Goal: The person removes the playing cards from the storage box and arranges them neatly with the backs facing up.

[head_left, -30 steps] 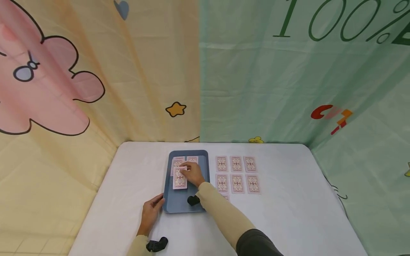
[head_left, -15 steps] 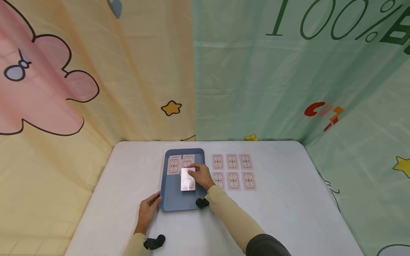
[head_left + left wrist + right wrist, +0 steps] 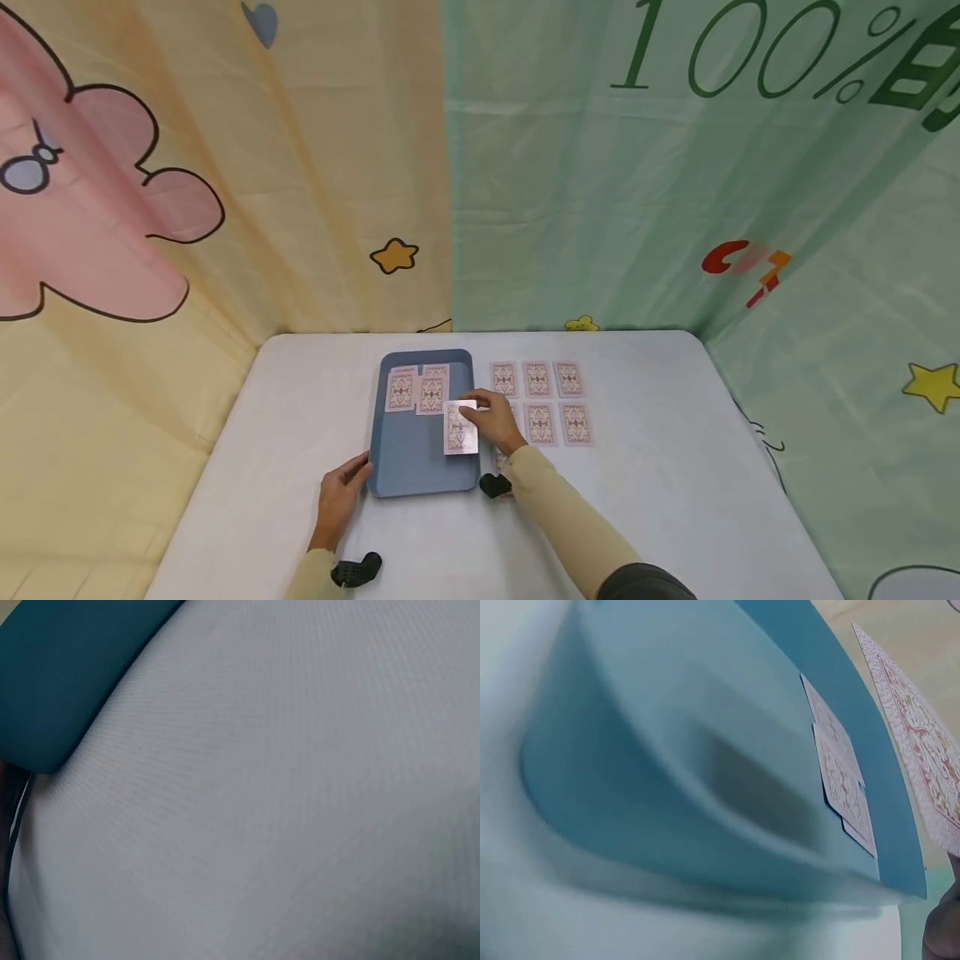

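Observation:
My right hand (image 3: 493, 421) pinches a playing card (image 3: 461, 433) by its upper edge, back side up, over the right rim of the blue tray (image 3: 405, 479). In the right wrist view the same card (image 3: 922, 735) is lifted above the tray's floor, where its shadow falls. Two overlapping groups of cards lie at the tray's far end, the left group (image 3: 401, 392) beside the right group (image 3: 432, 393). My left hand (image 3: 337, 500) holds the tray's left edge, thumb and fingers at the rim. The left wrist view shows a tray corner (image 3: 67, 675) and little of that hand.
Right of the tray, face-down cards (image 3: 537, 379) lie in rows on the white table (image 3: 637, 500). My right hand and forearm partly cover the cards nearest the tray. Printed curtains (image 3: 570, 208) rise along the back and sides of the table.
My right hand has carried the card rightward from over the cards in the tray to its right rim. The left hand stays at the tray. The head view has turned slightly right.

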Demonstrator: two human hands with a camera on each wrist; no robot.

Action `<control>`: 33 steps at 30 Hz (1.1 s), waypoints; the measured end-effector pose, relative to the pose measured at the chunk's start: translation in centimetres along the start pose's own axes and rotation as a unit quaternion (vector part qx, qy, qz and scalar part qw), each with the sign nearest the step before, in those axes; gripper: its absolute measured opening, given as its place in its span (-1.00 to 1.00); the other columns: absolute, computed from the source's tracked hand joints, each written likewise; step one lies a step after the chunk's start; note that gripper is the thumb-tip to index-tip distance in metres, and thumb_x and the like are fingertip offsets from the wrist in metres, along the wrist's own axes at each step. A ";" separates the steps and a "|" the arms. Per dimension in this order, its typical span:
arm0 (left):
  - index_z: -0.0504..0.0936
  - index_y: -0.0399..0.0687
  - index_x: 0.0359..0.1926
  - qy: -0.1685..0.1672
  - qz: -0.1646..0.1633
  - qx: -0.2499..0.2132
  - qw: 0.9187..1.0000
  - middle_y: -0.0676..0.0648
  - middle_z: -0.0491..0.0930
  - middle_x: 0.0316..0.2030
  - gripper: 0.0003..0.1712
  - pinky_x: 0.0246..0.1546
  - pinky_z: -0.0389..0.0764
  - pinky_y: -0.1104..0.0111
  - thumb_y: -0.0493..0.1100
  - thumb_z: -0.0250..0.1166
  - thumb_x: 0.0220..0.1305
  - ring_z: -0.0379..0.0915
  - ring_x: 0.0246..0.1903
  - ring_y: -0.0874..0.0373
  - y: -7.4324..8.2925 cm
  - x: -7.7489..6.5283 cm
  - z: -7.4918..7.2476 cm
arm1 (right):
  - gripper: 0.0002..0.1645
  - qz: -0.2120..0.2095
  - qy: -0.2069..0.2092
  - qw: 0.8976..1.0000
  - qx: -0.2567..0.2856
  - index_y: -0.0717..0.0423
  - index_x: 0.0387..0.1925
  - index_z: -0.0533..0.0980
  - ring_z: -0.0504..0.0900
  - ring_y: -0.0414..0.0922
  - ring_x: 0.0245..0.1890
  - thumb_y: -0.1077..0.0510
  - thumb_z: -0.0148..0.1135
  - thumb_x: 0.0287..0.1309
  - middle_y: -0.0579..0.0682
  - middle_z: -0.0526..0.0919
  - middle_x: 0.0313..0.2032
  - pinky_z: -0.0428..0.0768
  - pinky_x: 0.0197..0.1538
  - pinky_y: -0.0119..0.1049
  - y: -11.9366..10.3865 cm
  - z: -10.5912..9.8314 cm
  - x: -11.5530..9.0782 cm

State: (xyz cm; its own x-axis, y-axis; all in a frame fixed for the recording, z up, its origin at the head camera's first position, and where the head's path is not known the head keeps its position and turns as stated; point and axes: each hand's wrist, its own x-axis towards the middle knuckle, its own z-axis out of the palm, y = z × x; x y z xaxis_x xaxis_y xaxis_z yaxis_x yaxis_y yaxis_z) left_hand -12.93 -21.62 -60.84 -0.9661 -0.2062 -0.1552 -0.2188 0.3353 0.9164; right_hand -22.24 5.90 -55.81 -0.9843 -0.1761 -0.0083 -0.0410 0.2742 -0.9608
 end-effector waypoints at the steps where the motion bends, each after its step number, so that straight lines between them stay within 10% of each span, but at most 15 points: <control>1: 0.53 -0.33 0.17 0.000 -0.002 0.000 1.000 -0.27 0.55 0.12 -0.57 -0.03 0.43 0.62 -0.19 0.20 0.36 0.43 0.15 -0.07 0.0 0.0 0.0 | -0.67 0.004 0.001 1.000 0.003 0.24 -0.03 0.61 0.62 -0.02 -0.11 0.18 0.30 0.19 0.16 0.63 0.00 0.60 -0.14 -0.23 0.1 -0.2 -0.1; 9: 0.52 -0.35 0.17 -0.004 -0.003 -0.005 1.000 -0.29 0.53 0.13 -0.57 0.09 0.47 0.42 -0.20 0.19 0.36 0.41 0.18 -0.11 0.1 0.1 -0.1 | -0.67 0.037 0.008 0.998 0.044 0.23 -0.03 0.60 0.51 -0.25 -0.55 0.17 0.31 0.19 0.15 0.69 -0.24 0.52 -0.43 -0.37 1.1 -2.2 -1.3; 22: 0.53 -0.35 0.16 -0.005 -0.002 -0.018 1.000 -0.27 0.53 0.13 -0.58 -0.08 0.31 0.78 -0.21 0.20 0.36 0.38 0.21 -0.09 -0.1 0.0 -0.2 | -0.65 0.058 0.017 0.997 0.051 0.30 -0.01 0.59 0.30 -0.27 -0.71 0.25 0.31 0.17 0.06 0.62 -0.50 0.32 -0.60 -0.45 2.2 -5.6 -3.4; 33: 0.54 -0.35 0.16 -0.006 0.002 -0.009 1.000 -0.28 0.53 0.13 -0.59 0.22 0.36 0.12 -0.20 0.20 0.36 0.36 0.23 -0.11 0.1 -0.1 -0.1 | -0.65 0.082 0.025 0.996 0.028 0.43 -0.02 0.54 0.32 -0.25 -0.67 0.33 0.28 0.17 0.12 0.64 -0.46 0.34 -0.57 -0.45 0.4 -8.9 -6.4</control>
State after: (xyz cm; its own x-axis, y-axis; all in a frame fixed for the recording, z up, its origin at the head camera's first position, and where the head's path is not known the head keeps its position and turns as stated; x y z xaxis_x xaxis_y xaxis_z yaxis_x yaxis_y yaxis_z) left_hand -12.81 -21.69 -60.71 -0.9688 -0.1929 -0.1555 -0.2119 0.3197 0.9235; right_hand -17.52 15.51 -53.67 -0.9843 -0.0861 -0.1542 0.1294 0.2430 -0.9614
